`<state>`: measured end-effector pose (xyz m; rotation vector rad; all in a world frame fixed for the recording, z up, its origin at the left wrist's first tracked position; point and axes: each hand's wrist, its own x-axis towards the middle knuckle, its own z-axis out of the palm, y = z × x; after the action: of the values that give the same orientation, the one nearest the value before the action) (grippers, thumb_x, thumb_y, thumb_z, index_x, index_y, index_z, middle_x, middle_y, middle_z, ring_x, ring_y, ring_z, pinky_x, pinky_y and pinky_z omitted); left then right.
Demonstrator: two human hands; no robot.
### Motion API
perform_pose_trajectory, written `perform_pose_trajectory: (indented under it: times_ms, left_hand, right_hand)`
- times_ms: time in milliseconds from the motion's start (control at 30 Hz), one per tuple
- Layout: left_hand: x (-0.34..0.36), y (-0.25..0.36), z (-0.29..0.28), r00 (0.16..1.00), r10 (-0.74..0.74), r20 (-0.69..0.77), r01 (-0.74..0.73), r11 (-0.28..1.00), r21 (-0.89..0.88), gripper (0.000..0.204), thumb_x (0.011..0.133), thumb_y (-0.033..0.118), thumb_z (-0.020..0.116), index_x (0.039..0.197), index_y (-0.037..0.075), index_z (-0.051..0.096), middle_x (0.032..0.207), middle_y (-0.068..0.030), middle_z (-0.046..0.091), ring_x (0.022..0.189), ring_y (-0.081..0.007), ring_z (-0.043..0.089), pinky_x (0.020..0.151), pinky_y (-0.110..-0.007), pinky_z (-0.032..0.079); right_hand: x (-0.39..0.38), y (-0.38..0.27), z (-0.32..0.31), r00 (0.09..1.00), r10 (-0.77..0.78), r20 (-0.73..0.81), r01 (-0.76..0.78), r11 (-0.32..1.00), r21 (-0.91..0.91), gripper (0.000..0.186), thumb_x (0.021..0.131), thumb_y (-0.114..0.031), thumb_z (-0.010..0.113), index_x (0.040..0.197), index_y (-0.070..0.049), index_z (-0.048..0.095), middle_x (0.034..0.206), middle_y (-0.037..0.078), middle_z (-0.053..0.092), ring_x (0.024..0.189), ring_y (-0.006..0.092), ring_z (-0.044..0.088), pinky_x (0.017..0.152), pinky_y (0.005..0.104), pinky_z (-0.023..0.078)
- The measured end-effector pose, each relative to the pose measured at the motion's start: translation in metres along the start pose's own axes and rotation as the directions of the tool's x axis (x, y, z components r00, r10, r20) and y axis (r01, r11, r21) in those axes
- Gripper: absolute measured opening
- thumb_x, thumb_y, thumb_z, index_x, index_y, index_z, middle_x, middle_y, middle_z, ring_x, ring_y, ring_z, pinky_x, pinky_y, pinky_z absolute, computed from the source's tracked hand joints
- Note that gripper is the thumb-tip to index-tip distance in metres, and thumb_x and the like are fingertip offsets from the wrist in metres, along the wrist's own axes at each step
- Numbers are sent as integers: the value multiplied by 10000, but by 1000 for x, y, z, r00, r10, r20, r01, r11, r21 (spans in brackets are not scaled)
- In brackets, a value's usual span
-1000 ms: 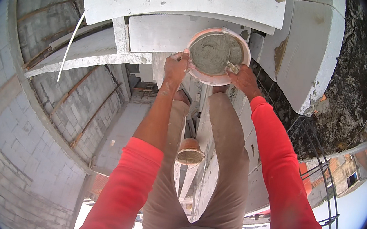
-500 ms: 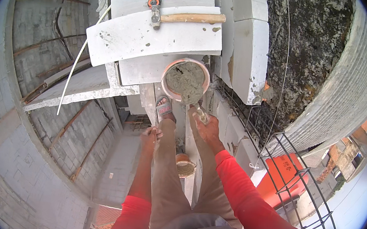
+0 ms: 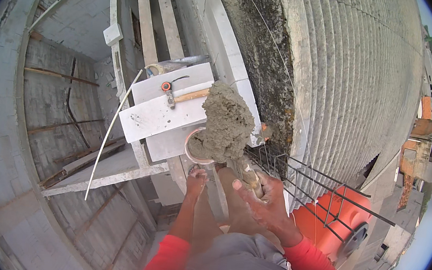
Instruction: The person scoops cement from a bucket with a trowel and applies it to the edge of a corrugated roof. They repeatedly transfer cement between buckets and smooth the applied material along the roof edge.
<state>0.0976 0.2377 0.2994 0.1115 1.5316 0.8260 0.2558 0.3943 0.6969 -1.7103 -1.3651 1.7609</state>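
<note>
My right hand (image 3: 267, 199) grips the handle of a trowel (image 3: 254, 181), fingers wrapped around it. A big heap of wet grey mortar (image 3: 226, 123) covers the blade, which is hidden under it. Behind and below the load stands a bucket (image 3: 189, 148) with a pale rim, partly covered from sight, with more mortar inside. Close to the bucket's near side is my left hand (image 3: 197, 180), fingers curled in; whether anything is in them cannot be made out.
White blocks (image 3: 145, 122) beyond the bucket carry a wooden-handled hammer (image 3: 191, 96) and an orange tape measure (image 3: 166, 85). A block wall (image 3: 230, 56) runs along the right. Bent rebar (image 3: 321, 192) juts out beside a red-orange tank (image 3: 318, 221). Left, a drop opens past a concrete ledge (image 3: 110, 176).
My right hand has lifted the trowel out of the bucket, now heaped with mortar. The view has swung to show more of the wall and corrugated roof. My left hand stays curled, nearer the bucket.
</note>
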Motion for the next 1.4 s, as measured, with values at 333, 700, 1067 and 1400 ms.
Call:
perform_pose_trajectory:
  times_ms: [333,700,1067,1400]
  left_hand:
    - [-19,97,109,938,97,333,-188,949,252,299,1057,143,635,1278,-48,697,1055,-133,793,928,-153,754,765,-272,567]
    - [-60,69,163,785,-320,531,-187,695,694,330,1087,172,627,1353,-18,671,1193,-121,767,1012,-184,754,888,-298,576]
    - [-20,26,219,580,-407,706,-637,314,704,432,1076,309,651,1392,16,686,1079,-72,747,966,-143,651,868,-332,537]
    - [50,-40,227,575,-315,756,-766,118,632,445,1122,307,527,1461,32,614,1438,-256,646,1355,-346,620,1106,-450,488]
  right_hand:
    - [-205,-129,-186,714,-332,-617,342,934,-106,345,1034,-346,706,997,-12,627,567,-33,476,430,40,391,424,212,266]
    - [-302,62,-306,596,234,-768,-232,966,114,487,1042,-523,681,855,-82,595,562,-41,440,408,41,362,396,246,274]
    - [-232,343,-295,629,562,-536,-504,821,269,557,986,-513,706,894,35,681,619,72,552,527,194,577,461,386,442]
    - [-153,432,-263,747,560,-359,-632,765,-124,669,937,-530,621,1039,116,765,971,301,774,921,482,757,861,541,588]
